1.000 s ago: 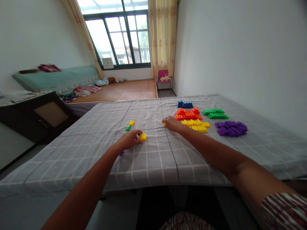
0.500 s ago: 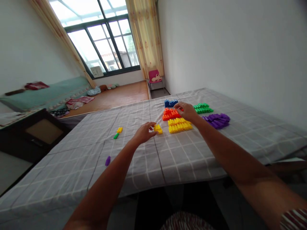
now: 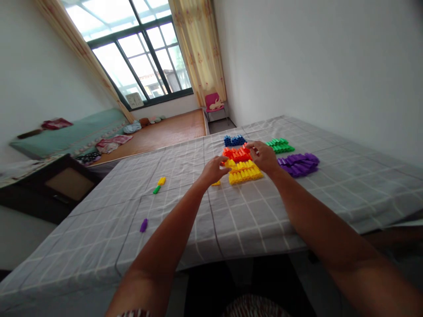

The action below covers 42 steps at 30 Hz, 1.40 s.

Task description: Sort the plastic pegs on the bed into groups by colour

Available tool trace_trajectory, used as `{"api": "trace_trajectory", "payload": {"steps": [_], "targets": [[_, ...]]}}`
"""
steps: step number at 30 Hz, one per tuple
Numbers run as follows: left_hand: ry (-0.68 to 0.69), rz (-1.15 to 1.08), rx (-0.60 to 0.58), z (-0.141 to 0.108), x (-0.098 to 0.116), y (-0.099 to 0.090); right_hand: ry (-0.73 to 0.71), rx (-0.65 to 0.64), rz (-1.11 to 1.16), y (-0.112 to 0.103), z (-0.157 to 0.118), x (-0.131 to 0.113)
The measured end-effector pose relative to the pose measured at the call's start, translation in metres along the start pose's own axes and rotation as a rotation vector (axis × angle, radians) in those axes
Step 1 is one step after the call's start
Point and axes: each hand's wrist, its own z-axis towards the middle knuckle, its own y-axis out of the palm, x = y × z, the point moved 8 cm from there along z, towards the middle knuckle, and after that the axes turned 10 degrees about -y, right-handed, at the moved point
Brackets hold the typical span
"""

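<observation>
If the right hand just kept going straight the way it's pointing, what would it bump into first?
Probably the orange pile: the fingers of the right hand are at its right end, perhaps touching; depth is unclear. The blue pile lies just beyond.

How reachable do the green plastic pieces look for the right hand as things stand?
Probably yes: the green plastic pieces lie just past the right hand, to its right, with nothing visible between them, though that hand is at the red-orange pieces and may hold one.
</observation>
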Motion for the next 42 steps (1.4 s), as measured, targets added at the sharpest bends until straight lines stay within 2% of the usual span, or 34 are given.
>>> {"api": "trace_trajectory", "payload": {"steps": [9,13,19,22,24,26,27,29,31,33,36,38,42], "targets": [[0.042,0.158,-0.059,0.023,0.002,0.032,-0.020,0.000,-0.009,0.001,-0.001,0.003],[0.034,0.137,-0.053,0.025,-0.003,0.036,-0.038,-0.009,-0.018,0.002,-0.001,0.001],[-0.048,0.037,-0.050,0.019,-0.012,0.038,-0.033,-0.037,-0.015,0.005,-0.002,0.000],[-0.032,0.005,-0.052,0.015,-0.009,0.031,-0.040,-0.041,-0.011,0.006,-0.002,0.000],[-0.040,-0.031,-0.036,0.012,-0.014,0.016,-0.029,-0.026,-0.008,0.005,-0.003,0.002],[-0.095,-0.058,-0.021,0.008,-0.027,-0.002,-0.006,-0.008,-0.007,0.002,-0.002,0.004],[-0.127,-0.058,-0.037,0.005,-0.035,-0.009,0.006,0.001,-0.005,0.000,-0.002,0.005],[-0.158,-0.034,-0.147,-0.004,-0.049,-0.011,0.020,0.019,0.001,-0.002,-0.002,0.005],[-0.126,0.006,-0.290,-0.018,-0.057,-0.002,0.024,0.039,0.009,-0.004,-0.001,0.004],[-0.070,0.051,-0.348,-0.030,-0.059,0.007,0.028,0.057,0.021,-0.007,-0.001,0.005],[-0.043,0.093,-0.286,-0.037,-0.054,0.010,0.063,0.069,0.066,-0.009,-0.001,0.007],[-0.045,0.054,-0.213,-0.035,-0.042,0.005,0.098,0.029,0.160,-0.005,-0.001,0.007],[0.071,-0.057,-0.087,-0.022,0.010,-0.005,0.108,-0.253,0.580,0.025,-0.006,-0.011]]}}
